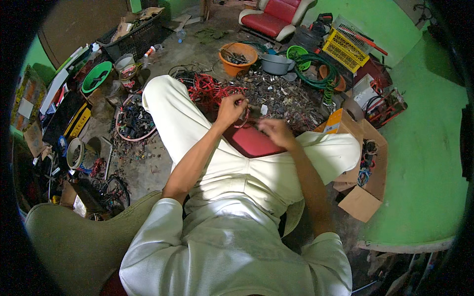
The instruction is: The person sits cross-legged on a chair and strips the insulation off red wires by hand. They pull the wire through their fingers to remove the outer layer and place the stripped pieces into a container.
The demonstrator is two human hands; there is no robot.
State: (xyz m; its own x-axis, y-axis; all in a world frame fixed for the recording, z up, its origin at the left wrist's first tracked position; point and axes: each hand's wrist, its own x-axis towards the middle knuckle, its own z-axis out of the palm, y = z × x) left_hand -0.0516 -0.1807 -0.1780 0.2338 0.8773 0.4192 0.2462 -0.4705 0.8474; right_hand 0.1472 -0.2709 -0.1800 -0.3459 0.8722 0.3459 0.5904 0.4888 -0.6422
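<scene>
My left hand [231, 110] is raised above the red seat cushion [253, 142] between my legs. Its fingers are pinched on a thin reddish wire [242, 121], which hangs in a loop below them. To the right, my right hand [277, 132] is blurred by motion, its fingers bent towards the wire; whether anything is in them cannot be made out. Just beyond my left hand lies a tangled heap of red wire [207, 88]. A wide pile of small scrap pieces [285, 94] covers the floor past my right hand.
An orange basin [239, 59] of metal parts and a grey basin [277, 63] stand ahead. On the left are a round tray of dark scrap [136, 120], a green basin [97, 77] and buckets [129, 76]. An open cardboard box [377, 162] with wires sits at right, near a green hose [322, 70].
</scene>
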